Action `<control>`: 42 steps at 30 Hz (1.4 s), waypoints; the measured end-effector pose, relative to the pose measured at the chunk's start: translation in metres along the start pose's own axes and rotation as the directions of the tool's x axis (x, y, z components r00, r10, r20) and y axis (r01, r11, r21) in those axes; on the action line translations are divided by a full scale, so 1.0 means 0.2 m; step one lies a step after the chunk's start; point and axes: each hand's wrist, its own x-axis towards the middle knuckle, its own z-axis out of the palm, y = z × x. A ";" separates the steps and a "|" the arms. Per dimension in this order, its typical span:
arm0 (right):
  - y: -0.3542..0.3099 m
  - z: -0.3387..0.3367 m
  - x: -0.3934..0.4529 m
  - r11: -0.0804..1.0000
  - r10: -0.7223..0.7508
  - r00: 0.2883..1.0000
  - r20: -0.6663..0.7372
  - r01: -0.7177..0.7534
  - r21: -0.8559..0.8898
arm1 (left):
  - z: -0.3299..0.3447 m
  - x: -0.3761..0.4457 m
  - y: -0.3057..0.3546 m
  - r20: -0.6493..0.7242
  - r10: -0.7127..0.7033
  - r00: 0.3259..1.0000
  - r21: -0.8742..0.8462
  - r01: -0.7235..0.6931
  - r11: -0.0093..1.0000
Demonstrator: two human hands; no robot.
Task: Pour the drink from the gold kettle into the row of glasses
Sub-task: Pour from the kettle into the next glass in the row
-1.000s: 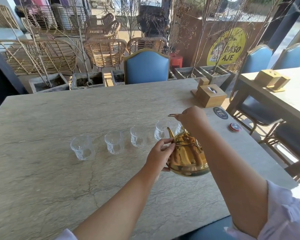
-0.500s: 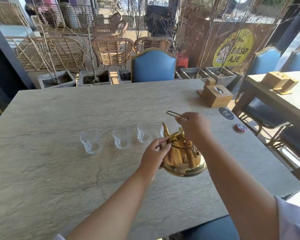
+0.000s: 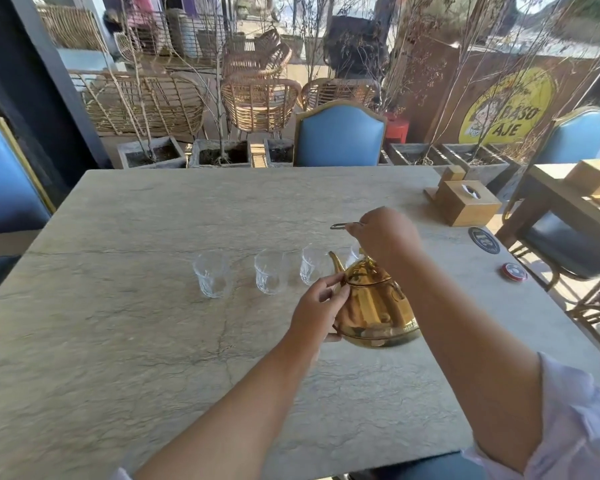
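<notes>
a blue chair [image 3: 4,178] is seen at the far left edge, beside the stone-patterned table [image 3: 118,341]. near the middle of the table a row of clear glasses is set out from left to right: a first glass [image 3: 211,274], a second glass [image 3: 270,271] and a third glass [image 3: 311,265], each standing upright and apart from its neighbour. a fourth glass [image 3: 352,253] is largely hidden behind the kettle and the right hand; its contents cannot be told. no liquid is made out in the first three.

the left hand [image 3: 317,315] is laid against the left flank of the gold kettle [image 3: 374,308], fingers curled onto its shoulder just below the lid rim and the thumb low near the base. the kettle is held clear of the table, near side of the row, its spout [image 3: 336,265] pointed up and to the left towards the third glass. the right hand [image 3: 383,237] is closed around the thin metal handle [image 3: 342,225] above the kettle, one end of the handle showing to the left of the fist.

further right, a wooden box [image 3: 465,207] stands at the far right edge of the table, with a dark round coaster [image 3: 484,240] near it and a small red round item [image 3: 514,271] nearer still. a second table [image 3: 551,199] and another blue chair [image 3: 582,136] are noted at the right.
</notes>
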 end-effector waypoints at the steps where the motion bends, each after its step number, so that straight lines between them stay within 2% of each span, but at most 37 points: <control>1: -0.01 0.00 0.02 1.000 -0.001 1.000 0.003 0.001 -0.012 | 0.00 0.00 0.00 0.005 -0.003 1.000 -0.008 0.003 1.000; 22: -0.05 0.01 0.10 1.000 0.000 0.996 0.094 0.003 -0.029 | 0.02 0.00 0.01 -0.024 -0.043 0.999 -0.047 0.042 0.998; 42: -0.04 0.01 0.13 0.997 -0.012 0.996 0.086 0.018 -0.071 | 0.03 0.00 0.03 -0.006 -0.033 0.999 -0.049 0.032 0.998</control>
